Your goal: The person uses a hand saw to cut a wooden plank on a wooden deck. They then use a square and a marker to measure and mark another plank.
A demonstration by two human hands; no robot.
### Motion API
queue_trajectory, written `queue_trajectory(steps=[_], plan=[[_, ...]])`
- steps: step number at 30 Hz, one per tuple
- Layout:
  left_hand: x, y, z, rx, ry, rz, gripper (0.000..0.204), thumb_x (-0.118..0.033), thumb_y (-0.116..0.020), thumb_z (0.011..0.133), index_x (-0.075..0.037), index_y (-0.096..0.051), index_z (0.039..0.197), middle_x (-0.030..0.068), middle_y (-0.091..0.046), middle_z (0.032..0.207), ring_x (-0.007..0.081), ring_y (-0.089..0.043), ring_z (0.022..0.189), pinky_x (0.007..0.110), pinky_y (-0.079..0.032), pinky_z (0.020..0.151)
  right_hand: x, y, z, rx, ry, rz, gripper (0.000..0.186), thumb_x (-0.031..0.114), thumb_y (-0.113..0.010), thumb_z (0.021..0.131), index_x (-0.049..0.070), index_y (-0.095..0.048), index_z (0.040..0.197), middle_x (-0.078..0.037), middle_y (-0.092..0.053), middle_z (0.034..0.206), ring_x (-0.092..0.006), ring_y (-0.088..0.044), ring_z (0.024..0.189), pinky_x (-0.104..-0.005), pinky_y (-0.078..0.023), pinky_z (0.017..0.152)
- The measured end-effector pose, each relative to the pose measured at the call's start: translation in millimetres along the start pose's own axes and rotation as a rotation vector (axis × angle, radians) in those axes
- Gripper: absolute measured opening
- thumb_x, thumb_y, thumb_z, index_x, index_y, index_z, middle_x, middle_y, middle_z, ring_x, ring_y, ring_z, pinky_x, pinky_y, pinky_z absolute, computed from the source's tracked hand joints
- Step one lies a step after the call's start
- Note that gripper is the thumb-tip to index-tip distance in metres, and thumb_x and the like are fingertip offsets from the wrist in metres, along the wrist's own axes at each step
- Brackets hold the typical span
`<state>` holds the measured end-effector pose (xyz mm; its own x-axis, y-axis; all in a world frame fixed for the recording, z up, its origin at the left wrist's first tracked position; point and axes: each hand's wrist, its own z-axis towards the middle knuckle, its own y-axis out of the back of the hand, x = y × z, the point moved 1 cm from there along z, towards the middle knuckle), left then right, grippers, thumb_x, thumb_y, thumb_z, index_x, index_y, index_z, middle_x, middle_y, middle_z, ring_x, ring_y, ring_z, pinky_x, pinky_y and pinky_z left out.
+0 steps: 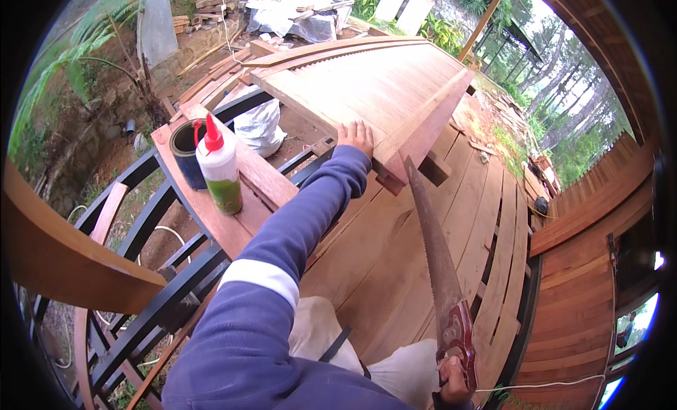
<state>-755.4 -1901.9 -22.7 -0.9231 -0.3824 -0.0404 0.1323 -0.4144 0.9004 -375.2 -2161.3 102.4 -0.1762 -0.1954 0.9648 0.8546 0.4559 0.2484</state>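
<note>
A louvred wooden panel, framed by pale timber, lies raised above the planks. My left hand rests flat on its near end, fingers stretched over the wood. Low on the right, my right hand is wrapped round the brown handle of a handsaw. The long, dull blade points up and away, its tip beside the panel's near right corner; whether they touch I cannot tell. Left of my left arm, a glue bottle with a red nozzle stands by a dark open can on a reddish board.
Dark metal beams form an open frame on the left, with gaps to the ground. A curved timber juts in there. The plank deck has gaps at right, near a wooden wall. A white sack sits beyond the can.
</note>
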Motion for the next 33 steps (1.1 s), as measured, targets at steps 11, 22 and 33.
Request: queue_trajectory(steps=[11, 22, 33], plan=[[26.2, -6.4, 2.3, 0.030, 0.011, 0.038, 0.052, -0.019, -0.047, 0.095, -0.005, -0.039, 0.145, 0.0144, -0.040, 0.151, 0.0288, -0.036, 0.140, 0.057, -0.028, 0.113, -64.7, -11.0, 152.0, -0.147, 0.131, -0.146, 0.023, 0.018, -0.062, 0.094, 0.001, -0.065, 0.109, 0.002, -0.054, 0.064, -0.0056, -0.045, 0.051, -0.0234, -0.035, 0.046], [9.7, 2.5, -2.0, 0.054, -0.004, 0.030, 0.050, -0.017, -0.040, 0.098, -0.005, -0.038, 0.146, 0.0147, -0.040, 0.151, 0.0291, -0.037, 0.141, 0.058, -0.027, 0.113, -50.4, -11.6, 130.2, -0.155, 0.100, -0.121, 0.031, 0.017, -0.056, 0.094, -0.001, -0.052, 0.118, -0.010, -0.054, 0.100, -0.0087, -0.052, 0.060, -0.0251, -0.040, 0.055], [14.3, -2.4, 7.3, -0.076, 0.045, 0.058, 0.041, -0.016, -0.049, 0.093, -0.005, -0.054, 0.131, 0.0153, -0.053, 0.140, 0.0305, -0.050, 0.129, 0.058, -0.039, 0.102, -57.2, 28.8, 36.4, -0.220, 0.210, -0.077, 0.040, 0.015, -0.049, 0.095, -0.008, -0.055, 0.127, -0.016, -0.066, 0.110, -0.0196, -0.065, 0.085, -0.0308, -0.053, 0.075]])
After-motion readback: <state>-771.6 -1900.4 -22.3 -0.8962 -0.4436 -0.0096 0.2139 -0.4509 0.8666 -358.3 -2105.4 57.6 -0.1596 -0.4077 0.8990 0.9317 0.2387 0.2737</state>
